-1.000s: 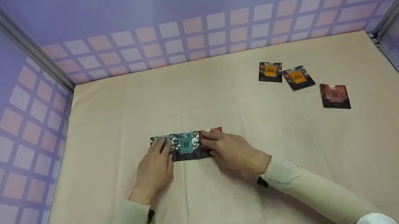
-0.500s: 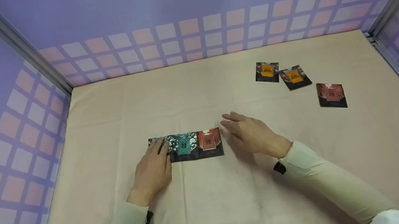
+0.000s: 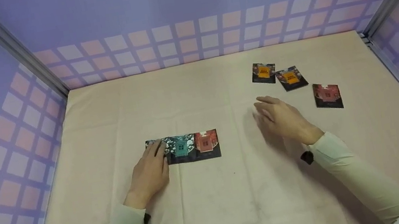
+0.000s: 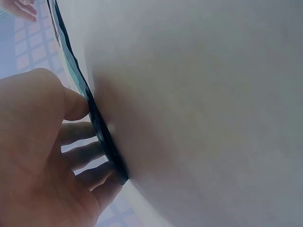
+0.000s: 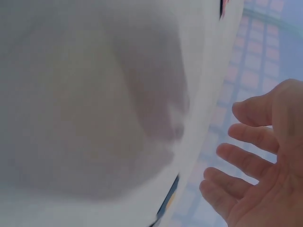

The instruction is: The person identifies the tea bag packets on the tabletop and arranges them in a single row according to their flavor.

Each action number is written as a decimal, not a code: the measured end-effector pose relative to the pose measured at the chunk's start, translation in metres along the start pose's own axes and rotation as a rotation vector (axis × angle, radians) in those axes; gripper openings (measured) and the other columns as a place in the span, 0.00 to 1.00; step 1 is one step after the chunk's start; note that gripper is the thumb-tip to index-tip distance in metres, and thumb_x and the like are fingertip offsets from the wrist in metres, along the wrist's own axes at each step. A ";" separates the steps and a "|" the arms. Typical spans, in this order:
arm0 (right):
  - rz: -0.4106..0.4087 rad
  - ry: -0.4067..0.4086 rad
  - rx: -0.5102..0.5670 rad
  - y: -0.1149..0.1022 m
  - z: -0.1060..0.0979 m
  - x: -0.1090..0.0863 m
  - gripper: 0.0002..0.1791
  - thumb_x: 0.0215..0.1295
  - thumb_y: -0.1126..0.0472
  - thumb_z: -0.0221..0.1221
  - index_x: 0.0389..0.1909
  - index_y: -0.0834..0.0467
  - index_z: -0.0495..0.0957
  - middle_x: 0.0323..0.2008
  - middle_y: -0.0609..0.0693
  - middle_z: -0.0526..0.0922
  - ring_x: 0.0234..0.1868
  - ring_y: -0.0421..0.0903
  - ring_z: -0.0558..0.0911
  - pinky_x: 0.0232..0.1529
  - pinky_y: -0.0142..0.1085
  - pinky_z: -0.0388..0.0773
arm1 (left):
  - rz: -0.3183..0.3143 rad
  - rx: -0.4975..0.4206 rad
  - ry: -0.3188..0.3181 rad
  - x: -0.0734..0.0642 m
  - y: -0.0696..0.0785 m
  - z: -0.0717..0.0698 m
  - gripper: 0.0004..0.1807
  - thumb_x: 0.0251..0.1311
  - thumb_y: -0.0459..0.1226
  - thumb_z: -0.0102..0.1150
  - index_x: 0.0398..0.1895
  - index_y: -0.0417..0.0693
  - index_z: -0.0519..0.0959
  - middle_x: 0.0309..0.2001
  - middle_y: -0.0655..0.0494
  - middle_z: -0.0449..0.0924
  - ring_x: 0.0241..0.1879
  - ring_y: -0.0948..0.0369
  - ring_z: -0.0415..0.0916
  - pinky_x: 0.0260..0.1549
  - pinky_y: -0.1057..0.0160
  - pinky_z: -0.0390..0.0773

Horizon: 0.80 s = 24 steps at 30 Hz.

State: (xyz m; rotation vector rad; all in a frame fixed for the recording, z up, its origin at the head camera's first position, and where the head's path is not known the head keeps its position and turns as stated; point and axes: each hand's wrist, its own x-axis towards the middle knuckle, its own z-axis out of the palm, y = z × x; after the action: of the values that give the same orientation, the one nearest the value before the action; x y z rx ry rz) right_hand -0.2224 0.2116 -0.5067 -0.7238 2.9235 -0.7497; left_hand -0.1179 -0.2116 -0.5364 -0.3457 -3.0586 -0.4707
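Note:
Three flat square packets lie edge to edge in a row on the cloth in the head view. The leftmost packet (image 3: 149, 142) is mostly hidden beneath the fingers of my left hand (image 3: 149, 173), which rest on it. Beside it lies a green-labelled packet (image 3: 181, 148), then a red-labelled packet (image 3: 207, 144) at the right end. Seen edge-on in the left wrist view, the dark packet edge (image 4: 106, 139) runs past my thumb and fingertips. My right hand (image 3: 283, 117) is above the cloth, right of the row, with loosely bent fingers and nothing in them.
Two yellow-labelled packets (image 3: 263, 73) lie at the back right, their corners close together. Another red-labelled packet (image 3: 327, 95) lies to the right of my right hand. Purple walls with a checked band (image 3: 187, 41) stand around the cloth-covered table (image 3: 214, 202).
My right hand has lifted off the red-labelled packet in the row and moved right and away, toward the loose packets. The left hand stays on the leftmost packet. The head view has shifted slightly.

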 end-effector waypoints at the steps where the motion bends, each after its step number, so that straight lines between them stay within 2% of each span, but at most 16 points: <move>1: 0.006 0.008 -0.003 0.005 -0.002 -0.001 0.24 0.78 0.64 0.59 0.71 0.67 0.76 0.76 0.65 0.71 0.74 0.67 0.74 0.73 0.61 0.73 | -0.003 0.000 0.000 0.000 0.000 0.000 0.27 0.81 0.37 0.48 0.77 0.32 0.70 0.78 0.35 0.67 0.79 0.36 0.63 0.76 0.39 0.69; 10: 0.063 0.072 -0.045 0.057 -0.025 -0.015 0.24 0.77 0.65 0.58 0.70 0.69 0.76 0.74 0.69 0.71 0.73 0.71 0.73 0.71 0.67 0.72 | 0.011 0.010 0.011 -0.002 -0.001 0.000 0.27 0.80 0.37 0.48 0.76 0.32 0.70 0.77 0.34 0.68 0.78 0.36 0.64 0.75 0.40 0.70; 16: 0.166 0.117 -0.052 0.087 -0.039 -0.027 0.23 0.77 0.64 0.57 0.67 0.70 0.78 0.73 0.70 0.73 0.72 0.73 0.73 0.68 0.70 0.73 | 0.025 0.015 0.016 -0.003 -0.001 0.000 0.27 0.80 0.36 0.50 0.76 0.31 0.70 0.77 0.33 0.68 0.77 0.35 0.65 0.75 0.39 0.70; 24: 0.262 0.129 -0.029 0.117 -0.058 -0.042 0.25 0.79 0.63 0.55 0.71 0.73 0.73 0.74 0.74 0.68 0.72 0.77 0.70 0.70 0.72 0.69 | 0.025 0.018 0.017 -0.001 0.000 -0.001 0.26 0.80 0.36 0.49 0.76 0.32 0.70 0.77 0.34 0.68 0.77 0.35 0.65 0.75 0.39 0.71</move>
State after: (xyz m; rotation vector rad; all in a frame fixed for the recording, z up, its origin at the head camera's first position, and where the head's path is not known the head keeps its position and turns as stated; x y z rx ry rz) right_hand -0.2437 0.3471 -0.5129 -0.2925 3.0643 -0.7540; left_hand -0.1169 -0.2121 -0.5359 -0.3775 -3.0365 -0.4424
